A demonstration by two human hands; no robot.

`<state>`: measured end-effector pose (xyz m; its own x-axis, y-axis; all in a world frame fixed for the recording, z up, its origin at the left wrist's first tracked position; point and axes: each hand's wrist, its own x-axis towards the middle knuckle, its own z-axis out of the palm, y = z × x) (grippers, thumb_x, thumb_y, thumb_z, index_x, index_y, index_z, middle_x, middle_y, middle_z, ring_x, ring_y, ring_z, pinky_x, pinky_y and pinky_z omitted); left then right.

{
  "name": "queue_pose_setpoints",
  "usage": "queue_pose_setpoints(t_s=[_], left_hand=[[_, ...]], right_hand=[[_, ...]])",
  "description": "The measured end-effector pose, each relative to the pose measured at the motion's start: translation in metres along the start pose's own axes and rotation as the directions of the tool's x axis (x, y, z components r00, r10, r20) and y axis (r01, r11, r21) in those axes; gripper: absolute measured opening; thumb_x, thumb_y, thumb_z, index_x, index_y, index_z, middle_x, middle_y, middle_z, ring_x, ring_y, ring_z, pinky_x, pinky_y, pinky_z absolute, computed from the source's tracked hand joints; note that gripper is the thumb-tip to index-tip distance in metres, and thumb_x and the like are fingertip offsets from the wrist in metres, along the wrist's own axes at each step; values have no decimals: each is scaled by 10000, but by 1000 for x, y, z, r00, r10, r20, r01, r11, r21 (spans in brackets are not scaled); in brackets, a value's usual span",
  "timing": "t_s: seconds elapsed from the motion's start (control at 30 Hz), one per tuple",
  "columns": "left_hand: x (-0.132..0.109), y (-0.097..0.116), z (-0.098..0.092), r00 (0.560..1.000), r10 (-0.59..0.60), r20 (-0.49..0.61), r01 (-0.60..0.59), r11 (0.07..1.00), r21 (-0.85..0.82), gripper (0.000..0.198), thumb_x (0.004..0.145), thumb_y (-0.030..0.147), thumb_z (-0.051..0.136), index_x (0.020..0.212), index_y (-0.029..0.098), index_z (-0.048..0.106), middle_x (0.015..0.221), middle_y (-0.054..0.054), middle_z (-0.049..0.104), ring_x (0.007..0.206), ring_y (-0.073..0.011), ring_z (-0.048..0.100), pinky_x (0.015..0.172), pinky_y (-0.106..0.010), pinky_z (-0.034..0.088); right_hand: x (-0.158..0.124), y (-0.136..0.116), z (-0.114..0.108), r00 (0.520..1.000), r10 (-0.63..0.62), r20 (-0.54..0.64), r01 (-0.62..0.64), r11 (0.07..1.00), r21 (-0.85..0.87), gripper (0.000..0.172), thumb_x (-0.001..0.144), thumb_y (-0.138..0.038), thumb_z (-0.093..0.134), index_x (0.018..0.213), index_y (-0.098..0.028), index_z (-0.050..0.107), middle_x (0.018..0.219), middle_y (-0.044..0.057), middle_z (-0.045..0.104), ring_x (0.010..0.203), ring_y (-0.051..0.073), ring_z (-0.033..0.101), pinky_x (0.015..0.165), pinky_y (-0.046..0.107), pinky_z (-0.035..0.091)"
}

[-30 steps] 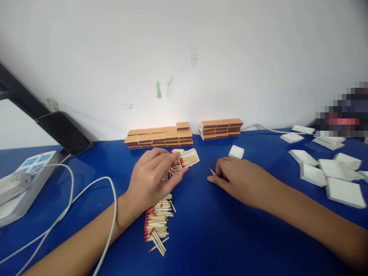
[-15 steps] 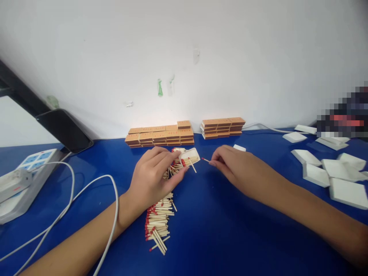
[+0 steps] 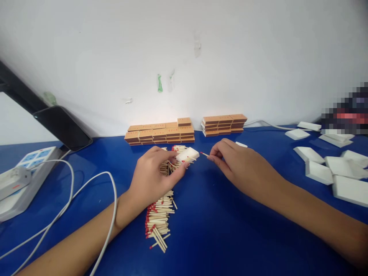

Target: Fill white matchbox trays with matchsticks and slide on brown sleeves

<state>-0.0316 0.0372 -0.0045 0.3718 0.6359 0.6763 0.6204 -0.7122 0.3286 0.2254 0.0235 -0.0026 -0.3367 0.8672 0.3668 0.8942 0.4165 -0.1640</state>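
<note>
My left hand [image 3: 156, 172] holds a small white tray [image 3: 188, 154] between thumb and fingers, tilted above the matches. A match or two show at the tray's near edge, by my thumb. My right hand [image 3: 230, 157] pinches a single red-tipped match [image 3: 204, 154], its head pointing left toward the tray without touching it. Beneath and in front of my left hand lies a long pile of red-tipped matches [image 3: 158, 218], partly hidden by the hand.
Orange-brown matchboxes [image 3: 159, 134] stand stacked along the wall, with a second stack [image 3: 224, 124] to their right. Several white trays [image 3: 319, 172] lie at the right. At the left are a power strip [image 3: 31, 180], a white cable [image 3: 112, 191] and a black phone-like object [image 3: 64, 128].
The white tray has tilted in my left hand, and fewer matches show in it. My right hand still holds its match, slightly higher in view.
</note>
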Motion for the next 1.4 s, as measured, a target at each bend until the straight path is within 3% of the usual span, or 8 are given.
queue_pose_setpoints(t_s=[0.1, 0.47, 0.67, 0.8, 1.13, 1.4], left_hand=[[1, 1, -1, 998, -64, 10, 65, 998, -13, 200, 902, 374, 790, 957, 181, 791, 802, -39, 778, 779, -222, 693, 703, -354, 562], [-1, -1, 3, 999, 42, 3, -42, 998, 45, 245, 906, 392, 790, 979, 158, 776, 845, -71, 780, 785, -231, 679, 705, -382, 579], [-2, -2, 2, 983, 178, 30, -179, 983, 26, 274, 911, 362, 792, 1057, 134, 750, 892, -103, 776, 837, -251, 686, 750, -413, 600], [-2, -2, 3, 959, 282, 10, -282, 959, 8, 285, 904, 329, 805, 1090, 130, 723, 896, -103, 779, 858, -251, 695, 794, -421, 607], [-1, 2, 3, 956, 291, 18, -291, 956, -23, 250, 921, 319, 777, 1118, 180, 713, 912, -84, 791, 871, -241, 721, 799, -418, 614], [-1, 6, 1, 951, 306, 30, -304, 951, -62, 272, 901, 295, 796, 1134, 181, 715, 905, -86, 791, 872, -248, 732, 813, -420, 620]], right_hand=[[0, -3, -2, 999, -17, -43, 18, 1000, 12, 196, 1069, -335, 520, 924, -214, 569, 862, 16, 633, 667, 190, 589, 572, 321, 348], [2, 1, 0, 997, -32, -71, 34, 999, 27, 156, 1057, -280, 548, 921, -207, 572, 883, 20, 638, 702, 185, 605, 597, 321, 386], [1, -8, -2, 966, -214, -149, 222, 974, 44, 137, 1072, -259, 541, 963, -188, 585, 919, 24, 641, 766, 169, 631, 625, 296, 438], [-1, -12, -3, 928, -317, -196, 317, 948, -31, 183, 1093, -264, 499, 969, -174, 599, 904, 36, 642, 783, 173, 634, 627, 297, 453], [0, -16, -5, 902, -405, -147, 397, 914, -79, 276, 1114, -257, 423, 966, -183, 644, 919, 78, 697, 850, 202, 653, 696, 326, 506], [-1, -19, -5, 866, -461, -197, 450, 888, -99, 231, 1091, -186, 474, 966, -171, 668, 894, 74, 694, 839, 207, 655, 721, 334, 511]])
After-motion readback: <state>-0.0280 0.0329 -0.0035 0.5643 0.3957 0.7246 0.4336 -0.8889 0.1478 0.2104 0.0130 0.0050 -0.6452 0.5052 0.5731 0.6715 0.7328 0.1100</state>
